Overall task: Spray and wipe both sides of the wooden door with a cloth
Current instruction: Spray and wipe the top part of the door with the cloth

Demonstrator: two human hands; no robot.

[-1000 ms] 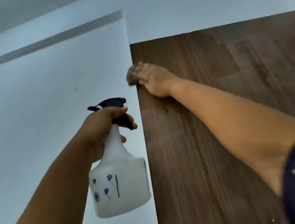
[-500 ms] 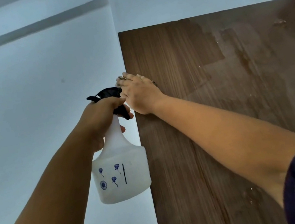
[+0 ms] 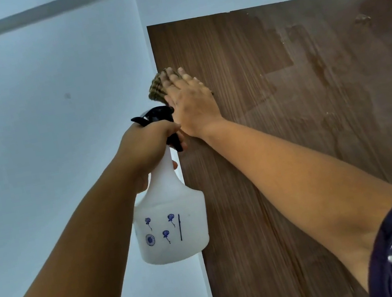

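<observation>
The pale wall (image 3: 41, 123) is filling the left side, and the wooden door (image 3: 296, 157) is standing open beside it, damp streaks showing toward its upper right. The left hand (image 3: 148, 149) is gripping the neck of a white spray bottle (image 3: 172, 226); its contents aren't visible. The right hand (image 3: 192, 102) is pressing a brownish cloth (image 3: 157, 89) flat against the door's left edge, fingers straight.
</observation>
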